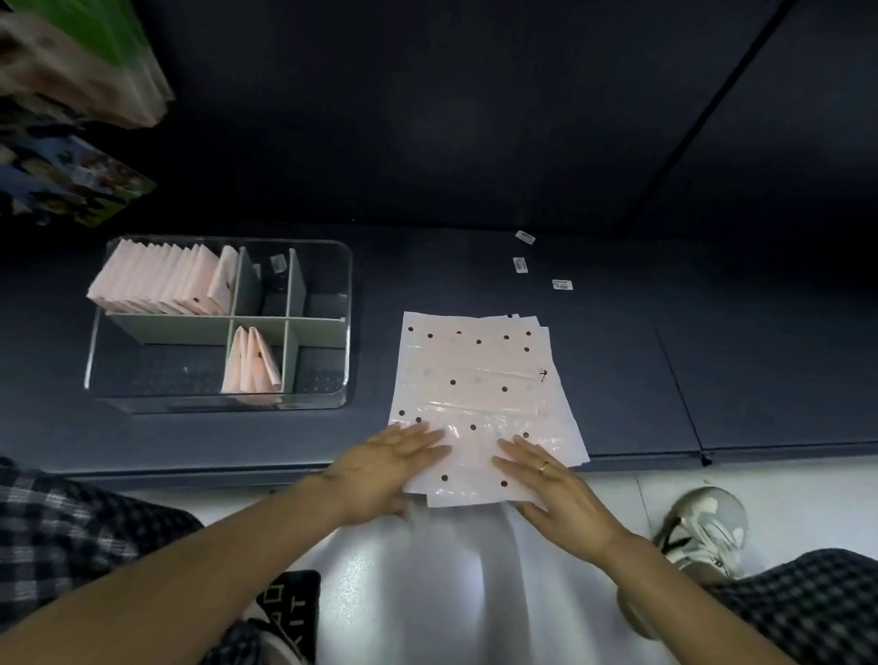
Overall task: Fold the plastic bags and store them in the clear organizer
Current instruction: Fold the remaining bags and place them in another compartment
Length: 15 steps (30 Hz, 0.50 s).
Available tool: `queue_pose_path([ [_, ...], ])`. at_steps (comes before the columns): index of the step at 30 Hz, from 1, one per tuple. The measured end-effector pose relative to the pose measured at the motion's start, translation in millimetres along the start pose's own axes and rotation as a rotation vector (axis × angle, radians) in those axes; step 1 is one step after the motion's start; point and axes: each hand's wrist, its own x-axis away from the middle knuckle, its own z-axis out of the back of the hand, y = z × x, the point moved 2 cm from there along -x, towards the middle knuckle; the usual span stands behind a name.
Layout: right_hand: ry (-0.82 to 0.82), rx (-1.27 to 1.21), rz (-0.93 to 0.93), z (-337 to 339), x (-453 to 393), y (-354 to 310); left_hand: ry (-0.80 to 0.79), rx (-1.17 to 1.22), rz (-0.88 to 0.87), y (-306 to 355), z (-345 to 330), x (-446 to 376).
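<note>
Both flat and released, left hand and right hand pressing the near end of the bags, long axis running away across the shelf, organizer lying nearer the left.

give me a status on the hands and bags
Left hand and right hand flat on bag stack. Organizer partly filled with folded bags. Nothing blocking.
</note>
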Motion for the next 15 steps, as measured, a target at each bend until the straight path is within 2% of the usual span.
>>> queue_pose_path([
  [5, -0.004, -0.202, -0.095, 16, -3, 1, 0.121, 0.045, -0.017, 7, -7, 0],
  [11, -0.256, -0.504, -0.256, 49, -14, 2, 0.149, 0.331, 0.118, 2, 23, 2],
  [15, -0.244, -0.643, -0.226, 74, -24, 3, 0.139, 0.588, 0.156, -4, 48, -6],
])
